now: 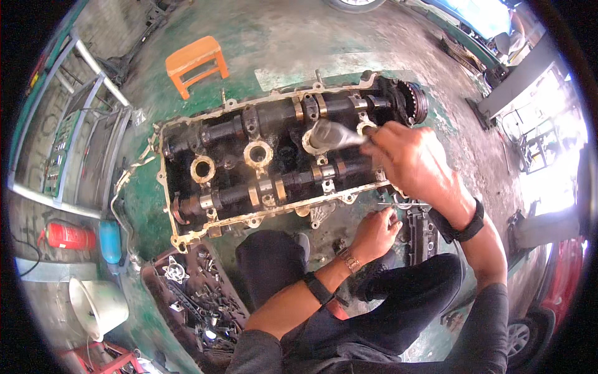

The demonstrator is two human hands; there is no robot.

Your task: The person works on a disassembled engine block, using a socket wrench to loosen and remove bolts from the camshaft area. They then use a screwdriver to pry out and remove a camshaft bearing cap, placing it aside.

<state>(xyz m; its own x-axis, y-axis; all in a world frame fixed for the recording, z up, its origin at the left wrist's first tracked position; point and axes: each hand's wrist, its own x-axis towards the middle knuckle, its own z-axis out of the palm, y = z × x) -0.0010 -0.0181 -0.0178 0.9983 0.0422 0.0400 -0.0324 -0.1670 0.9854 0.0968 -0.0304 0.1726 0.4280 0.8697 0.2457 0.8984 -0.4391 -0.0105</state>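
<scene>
A cylinder head (255,202) with dark, oily insides and a pale rim lies in front of me, two camshafts (230,128) running along it. At its far right end sits a toothed timing gear (415,103). My right hand (414,156) is closed round what looks like a brush (330,133), smeared by motion; its dark end is over a round plug tube at the middle right. Below the near rim, my left hand (377,234) has its fingers curled in; anything inside them is hidden.
A tray (152,274) of loose metal parts stands at lower left. Beyond are a bucket (103,308), a blue bottle (110,242) and a red fire extinguisher (70,237). An orange stool (196,59) is behind the cylinder head. Another dark engine part (420,237) lies beside my left hand.
</scene>
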